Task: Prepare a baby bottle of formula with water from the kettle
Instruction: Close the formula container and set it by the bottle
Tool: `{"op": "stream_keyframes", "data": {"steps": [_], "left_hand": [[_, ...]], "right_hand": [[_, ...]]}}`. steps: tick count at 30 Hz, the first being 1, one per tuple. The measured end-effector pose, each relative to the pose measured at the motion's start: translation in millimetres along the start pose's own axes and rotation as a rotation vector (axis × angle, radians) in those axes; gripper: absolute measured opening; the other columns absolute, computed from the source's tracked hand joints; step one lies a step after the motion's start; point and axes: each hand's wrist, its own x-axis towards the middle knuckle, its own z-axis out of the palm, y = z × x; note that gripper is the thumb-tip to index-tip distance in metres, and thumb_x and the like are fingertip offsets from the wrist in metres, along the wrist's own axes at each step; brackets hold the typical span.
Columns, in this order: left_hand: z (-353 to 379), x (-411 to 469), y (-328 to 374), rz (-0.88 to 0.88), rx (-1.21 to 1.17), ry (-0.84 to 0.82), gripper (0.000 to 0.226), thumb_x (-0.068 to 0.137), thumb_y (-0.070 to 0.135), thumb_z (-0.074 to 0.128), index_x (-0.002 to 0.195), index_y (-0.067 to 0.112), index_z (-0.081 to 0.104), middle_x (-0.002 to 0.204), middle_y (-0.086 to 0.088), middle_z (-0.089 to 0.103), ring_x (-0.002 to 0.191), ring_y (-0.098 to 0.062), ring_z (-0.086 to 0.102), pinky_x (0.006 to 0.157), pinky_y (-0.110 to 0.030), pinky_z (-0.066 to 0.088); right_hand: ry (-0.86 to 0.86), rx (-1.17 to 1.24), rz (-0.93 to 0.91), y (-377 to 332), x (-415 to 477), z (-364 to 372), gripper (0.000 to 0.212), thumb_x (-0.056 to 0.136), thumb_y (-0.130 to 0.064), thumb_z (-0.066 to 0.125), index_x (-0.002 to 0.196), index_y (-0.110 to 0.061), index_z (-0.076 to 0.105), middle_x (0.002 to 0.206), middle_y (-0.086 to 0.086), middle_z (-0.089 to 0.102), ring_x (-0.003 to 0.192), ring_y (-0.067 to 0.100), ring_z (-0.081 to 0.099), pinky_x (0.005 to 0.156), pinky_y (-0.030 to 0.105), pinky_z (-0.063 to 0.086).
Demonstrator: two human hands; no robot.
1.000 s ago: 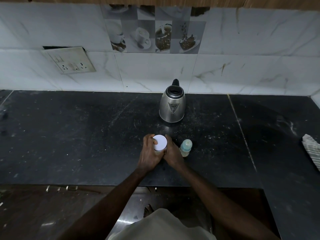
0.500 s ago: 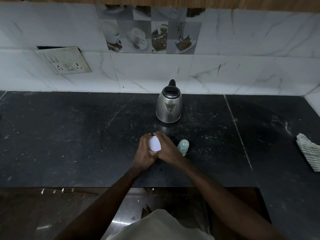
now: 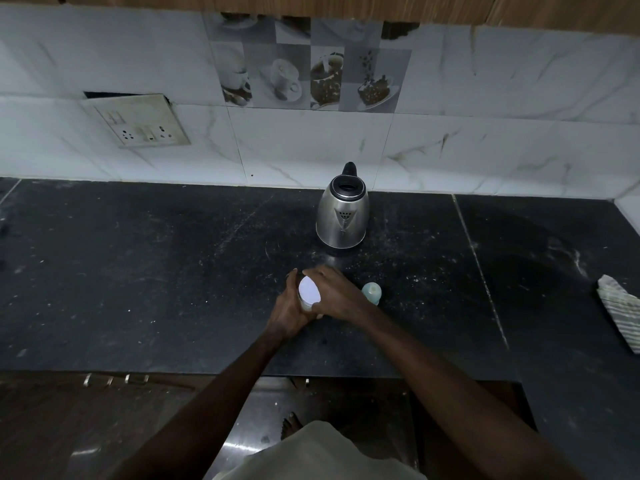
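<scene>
A small container with a round white lid (image 3: 309, 290) stands near the front of the black counter (image 3: 173, 271). My left hand (image 3: 289, 310) wraps its body from the left. My right hand (image 3: 334, 294) curls over the lid's right side and grips it. Just right of my right hand stands the baby bottle (image 3: 372, 292), upright, with a pale green teat cap; nothing touches it. Farther back, a steel kettle (image 3: 342, 216) with a black handle and an uncovered top stands near the wall.
A striped folded cloth (image 3: 621, 311) lies at the counter's right edge. A socket plate (image 3: 138, 121) hangs crooked on the tiled wall at the back left. The counter's front edge runs below my wrists, with the floor beneath.
My right hand has shifted from beside the container to over its lid, covering part of the white top. The left hand keeps its hold. The view has drifted slightly.
</scene>
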Motion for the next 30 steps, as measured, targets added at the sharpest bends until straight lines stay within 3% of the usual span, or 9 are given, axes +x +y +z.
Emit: {"op": "stream_keyframes", "data": {"steps": [5,10,12,15,20,23,26,30], "left_hand": [[-1.1,-1.4,-2.0,-0.001,0.022,0.007,0.122,0.065,0.035,0.096,0.158,0.014,0.02,0.143,-0.014,0.057,0.126,-0.031,0.059,0.093,-0.027,0.046],[-3.2,-4.0,4.0,0.019,0.037,0.016,0.11,0.066,0.024,0.096,0.153,0.008,0.031,0.135,-0.012,0.063,0.112,-0.014,0.06,0.087,-0.019,0.043],[-3.4,-4.2,3.8,0.022,0.033,0.015,0.112,0.066,0.023,0.097,0.154,0.006,0.03,0.137,-0.013,0.062,0.114,-0.015,0.059,0.089,-0.019,0.043],[-3.3,-3.2,3.0,0.003,0.02,0.018,0.119,0.063,0.029,0.098,0.156,0.008,0.026,0.141,-0.01,0.059,0.124,-0.025,0.061,0.095,-0.024,0.046],[-0.9,-1.1,0.8,-0.04,-0.017,0.031,0.118,0.06,0.038,0.097,0.154,0.02,0.029,0.137,-0.004,0.063,0.121,-0.02,0.062,0.095,-0.027,0.051],[-0.8,-0.3,-0.7,-0.027,-0.01,0.026,0.118,0.06,0.035,0.098,0.155,0.016,0.03,0.138,-0.006,0.062,0.121,-0.021,0.062,0.095,-0.025,0.05],[-0.5,0.2,-1.3,-0.012,0.021,0.028,0.118,0.062,0.032,0.098,0.155,0.011,0.029,0.137,-0.01,0.063,0.118,-0.023,0.064,0.091,-0.024,0.049],[-0.6,0.2,-1.3,-0.015,0.011,0.025,0.117,0.062,0.029,0.098,0.155,0.012,0.029,0.137,-0.009,0.063,0.118,-0.025,0.064,0.091,-0.023,0.049]], "right_hand": [[0.033,-0.139,0.031,-8.3,7.9,0.1,0.066,0.079,-0.039,0.077,0.133,-0.008,0.056,0.129,0.015,0.057,0.119,0.032,0.056,0.102,0.039,0.044],[0.041,-0.144,0.178,-14.8,14.5,0.0,0.082,0.08,-0.058,0.077,0.135,-0.005,0.047,0.132,0.017,0.057,0.114,0.035,0.062,0.089,0.044,0.053],[0.029,-0.199,0.219,-18.1,17.5,0.9,0.083,0.083,-0.062,0.073,0.137,-0.006,0.045,0.133,0.016,0.059,0.113,0.036,0.066,0.085,0.044,0.054],[-0.027,-0.288,0.199,-21.7,19.7,-3.5,0.078,0.086,-0.051,0.076,0.142,-0.011,0.041,0.142,0.013,0.05,0.122,0.034,0.061,0.088,0.044,0.053],[-0.138,-0.259,0.098,-20.5,18.2,-9.7,0.078,0.082,-0.03,0.08,0.15,-0.034,0.042,0.146,0.008,0.044,0.129,0.033,0.056,0.095,0.047,0.053],[-0.099,-0.268,0.147,-22.9,17.6,-9.0,0.071,0.082,-0.036,0.08,0.143,-0.02,0.048,0.14,0.013,0.051,0.124,0.033,0.06,0.093,0.044,0.053],[-0.023,-0.279,0.23,-24.7,20.6,-7.6,0.07,0.084,-0.053,0.075,0.133,-0.008,0.051,0.131,0.014,0.064,0.116,0.032,0.067,0.088,0.042,0.054],[-0.049,-0.402,0.316,-28.2,27.1,-5.6,0.07,0.088,-0.067,0.066,0.131,-0.012,0.061,0.129,0.007,0.069,0.116,0.024,0.069,0.09,0.036,0.053]]}}
